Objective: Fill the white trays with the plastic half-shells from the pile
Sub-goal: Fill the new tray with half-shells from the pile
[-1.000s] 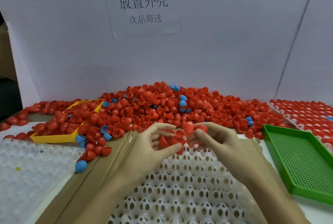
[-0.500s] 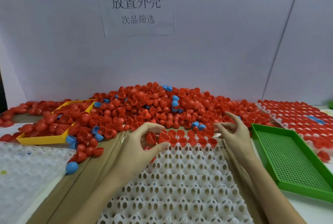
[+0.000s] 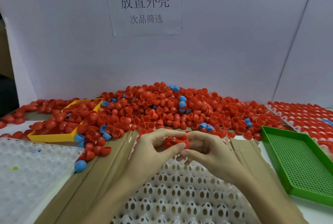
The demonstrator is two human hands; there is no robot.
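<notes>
A big pile of red half-shells, with a few blue ones mixed in, lies along the back wall. In front of me a white perforated tray sits on brown cardboard. Both hands meet over the tray's far edge. My left hand pinches red half-shells between thumb and fingers, and another red shell shows inside its curled fingers. My right hand holds the same red half-shell from the right. The tray's far row is hidden behind the hands.
A yellow tray with red shells stands at the left. A green mesh tray lies at the right, behind it a white tray filled with red shells. Another white tray is at the near left. A loose blue shell lies on the cardboard.
My right hand has come back from the pile at the right to meet my left hand over the tray's far edge. A red shell now sits between both hands.
</notes>
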